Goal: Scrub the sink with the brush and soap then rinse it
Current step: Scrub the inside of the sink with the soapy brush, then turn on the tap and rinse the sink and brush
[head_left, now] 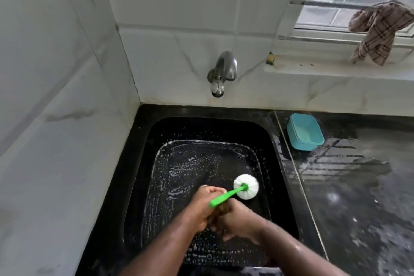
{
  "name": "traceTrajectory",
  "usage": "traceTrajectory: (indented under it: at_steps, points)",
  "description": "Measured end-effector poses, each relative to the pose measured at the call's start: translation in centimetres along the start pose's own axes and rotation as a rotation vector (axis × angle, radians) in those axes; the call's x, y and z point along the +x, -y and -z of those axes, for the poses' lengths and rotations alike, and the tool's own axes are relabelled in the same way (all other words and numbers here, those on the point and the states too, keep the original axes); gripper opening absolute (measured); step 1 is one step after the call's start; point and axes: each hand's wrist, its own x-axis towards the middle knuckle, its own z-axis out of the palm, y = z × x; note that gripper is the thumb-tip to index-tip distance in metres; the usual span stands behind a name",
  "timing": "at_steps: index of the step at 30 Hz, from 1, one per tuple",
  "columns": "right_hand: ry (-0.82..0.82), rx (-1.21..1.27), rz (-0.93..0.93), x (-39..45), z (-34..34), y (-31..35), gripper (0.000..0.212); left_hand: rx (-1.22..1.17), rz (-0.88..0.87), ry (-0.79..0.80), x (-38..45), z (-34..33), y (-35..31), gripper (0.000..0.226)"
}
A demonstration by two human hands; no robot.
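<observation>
The black sink (143, 163) is set in the counter corner, its floor streaked with white suds. A brush (246, 186) with a green handle and round white head lies against the sink floor at the right. My left hand (205, 203) is wrapped around the green handle. My right hand (237, 219) presses against the left one from the right, clasped at the handle's lower end; its hold on the handle is partly hidden. A metal tap (220, 74) juts from the tiled wall above the sink, with no water running.
A light blue plastic tub (305, 132) sits on the wet black counter (358, 186) right of the sink. A checked cloth (380, 29) hangs at the window sill. A small yellow-green sponge (270, 58) rests on the ledge. White tiled walls close in the left and back.
</observation>
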Motion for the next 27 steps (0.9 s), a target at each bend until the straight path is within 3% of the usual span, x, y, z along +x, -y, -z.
traceTrajectory:
  at_steps: [2,6,11,15,18,23,27]
  points:
    - [0.071,-0.037,-0.043,0.9,0.1,-0.6,0.024,-0.011,0.062,0.029,0.4,0.4,0.3,0.024]
    - [0.127,-0.074,-0.148,-0.2,1.4,-2.8,0.024,0.009,0.370,0.197,1.2,0.1,-1.1,0.043]
    - [0.063,-0.075,-0.200,-2.1,6.6,-2.9,0.021,0.149,0.455,0.402,2.0,-2.4,-0.8,0.019]
    - [-0.266,0.146,-0.027,1.1,11.1,1.4,0.015,0.097,0.297,0.270,1.0,0.1,-2.1,0.014]
    - [-0.401,0.373,0.166,6.2,13.8,7.9,0.005,0.046,0.179,0.136,-0.2,3.2,-2.3,0.009]
    - [-0.420,0.494,0.239,13.6,16.1,17.7,0.046,-0.158,0.067,-0.003,-2.7,5.7,-1.6,0.020]
    - [-0.369,0.703,0.267,15.6,15.8,20.7,0.031,-0.258,0.036,-0.048,-3.9,7.3,-1.0,0.021]
